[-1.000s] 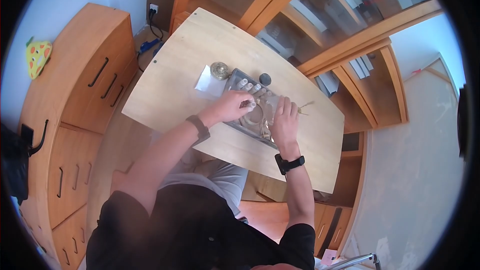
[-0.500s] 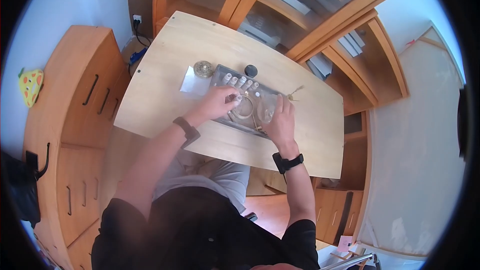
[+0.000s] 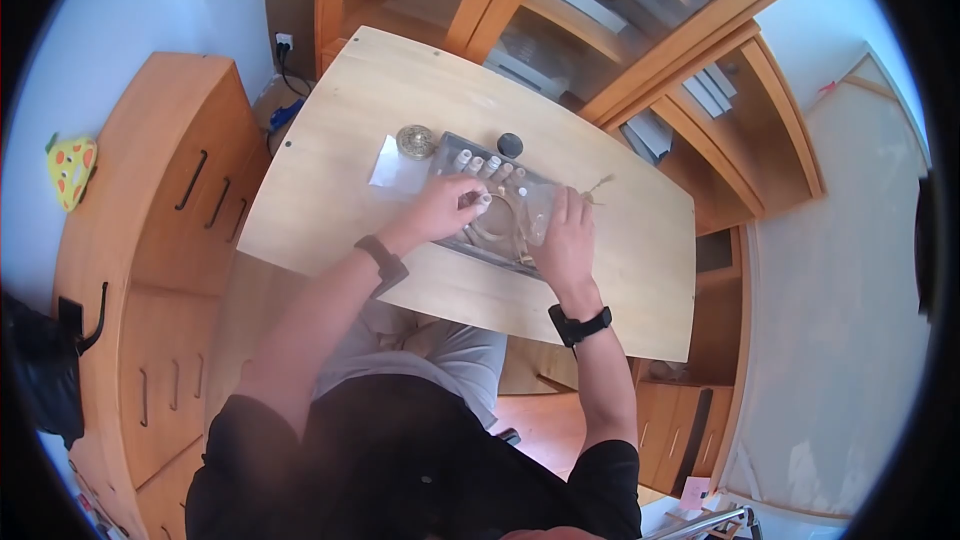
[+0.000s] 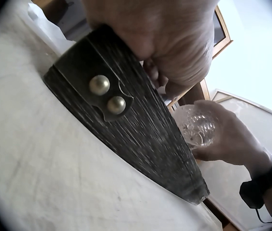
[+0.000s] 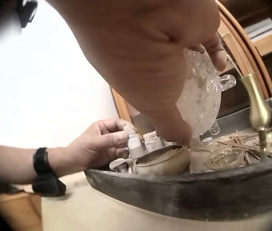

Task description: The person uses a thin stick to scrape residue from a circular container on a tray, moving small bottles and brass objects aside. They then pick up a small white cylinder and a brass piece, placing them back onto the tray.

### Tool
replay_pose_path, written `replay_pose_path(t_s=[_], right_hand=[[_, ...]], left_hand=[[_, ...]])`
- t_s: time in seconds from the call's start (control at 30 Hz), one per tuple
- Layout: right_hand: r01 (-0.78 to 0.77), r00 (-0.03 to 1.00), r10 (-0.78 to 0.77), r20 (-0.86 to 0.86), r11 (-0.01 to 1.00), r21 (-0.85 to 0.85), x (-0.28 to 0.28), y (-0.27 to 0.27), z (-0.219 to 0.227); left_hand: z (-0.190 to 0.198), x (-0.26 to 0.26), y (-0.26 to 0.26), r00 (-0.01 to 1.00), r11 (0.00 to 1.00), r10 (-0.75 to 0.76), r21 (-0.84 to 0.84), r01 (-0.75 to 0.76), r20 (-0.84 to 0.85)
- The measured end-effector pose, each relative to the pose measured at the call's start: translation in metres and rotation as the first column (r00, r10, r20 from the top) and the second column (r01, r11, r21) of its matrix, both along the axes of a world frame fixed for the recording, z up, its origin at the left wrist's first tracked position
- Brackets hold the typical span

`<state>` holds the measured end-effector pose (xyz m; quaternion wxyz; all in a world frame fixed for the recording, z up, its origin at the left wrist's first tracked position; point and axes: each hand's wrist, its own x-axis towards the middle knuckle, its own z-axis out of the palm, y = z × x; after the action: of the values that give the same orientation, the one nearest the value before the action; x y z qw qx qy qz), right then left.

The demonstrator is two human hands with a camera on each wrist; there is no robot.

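My left hand [image 3: 440, 210] pinches a small white bottle [image 5: 135, 145] between thumb and fingers, over the near left part of a dark tray [image 5: 174, 195]. A clear, bumpy glass vessel [image 5: 201, 94] with small knobs on its side is held tilted in my right hand [image 3: 566, 245], above the tray's right part. Below and between the hands sits a round, pale bowl [image 5: 162, 164] with powdery-looking contents. My right palm and fingers hide part of the glass in the right wrist view.
Several small white bottles [image 3: 476, 166] line the tray's far left side. A slim brass vase [image 5: 258, 103] stands at its right. Beyond the tray is a dark round lid-like piece [image 3: 510, 145]; to its left are a patterned metal disc [image 3: 415, 141] and white paper [image 3: 392, 168].
The head view has shifted, moving the table in the frame. The glass vessel has turned in my right hand. My left hand keeps the small bottle over the tray.
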<state>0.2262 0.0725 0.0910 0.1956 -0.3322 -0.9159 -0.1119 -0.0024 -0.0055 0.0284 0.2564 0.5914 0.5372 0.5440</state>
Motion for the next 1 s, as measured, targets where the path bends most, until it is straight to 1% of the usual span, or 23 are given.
replay_pose_path(t_s=[0.03,0.1,0.2,0.3,0.4,0.5,0.6,0.7,0.73,0.83,0.93,0.97,1.0], right_hand=[[0.019,0.999,-0.022,-0.045,0.997,-0.071,0.009,-0.001,0.0],[0.043,0.989,-0.072,-0.13,0.976,-0.216,0.03,-0.005,0.003],[0.163,0.955,-0.235,-0.182,0.926,-0.339,0.06,-0.014,0.006],[0.271,0.922,-0.344,-0.176,0.9,-0.34,0.095,-0.01,-0.005],[0.263,0.864,-0.432,-0.259,0.826,-0.499,0.126,-0.007,-0.015],[0.244,0.834,-0.45,-0.319,0.82,-0.518,0.152,0.006,-0.031],[0.305,0.749,-0.556,-0.361,0.773,-0.556,0.167,0.019,-0.036],[0.362,0.704,-0.605,-0.372,0.756,-0.546,0.181,0.039,-0.058],[0.41,0.719,-0.604,-0.344,0.768,-0.491,0.185,0.046,-0.067],[0.4,0.694,-0.62,-0.367,0.755,-0.519,0.19,0.058,-0.079],[0.492,0.761,-0.592,-0.264,0.793,-0.36,0.197,0.064,-0.089],[0.55,0.749,-0.608,-0.262,0.792,-0.266,0.191,0.057,-0.086],[0.601,0.737,-0.623,-0.263,0.782,-0.167,0.179,0.043,-0.071]], left_hand=[[-0.002,0.0,0.0,1.0,1.0,0.0,0.024,0.0,-0.003],[-0.002,0.0,0.0,1.0,1.0,0.005,0.007,-0.005,-0.003],[-0.001,-0.001,0.0,1.0,1.0,0.017,-0.001,-0.017,-0.012],[0.001,0.0,-0.001,1.0,0.998,0.022,-0.053,-0.021,0.011],[-0.001,0.002,0.0,0.999,0.996,0.021,-0.087,-0.018,0.034],[-0.001,0.005,0.001,0.999,0.994,0.028,-0.106,-0.025,0.028],[-0.001,0.003,0.001,1.0,0.991,0.031,-0.127,-0.031,-0.002],[-0.004,0.002,0.0,0.999,0.991,0.043,-0.129,-0.045,-0.019],[-0.003,0.002,0.0,0.999,0.991,0.044,-0.129,-0.046,-0.018],[0.0,0.003,0.001,0.999,0.991,0.034,-0.126,-0.035,-0.009],[0.002,0.004,-0.001,0.999,0.988,0.034,-0.15,-0.032,0.011],[0.003,0.003,-0.001,0.999,0.987,0.037,-0.16,-0.034,0.018],[0.003,0.003,0.0,0.999,0.99,0.034,-0.141,-0.032,0.012]])
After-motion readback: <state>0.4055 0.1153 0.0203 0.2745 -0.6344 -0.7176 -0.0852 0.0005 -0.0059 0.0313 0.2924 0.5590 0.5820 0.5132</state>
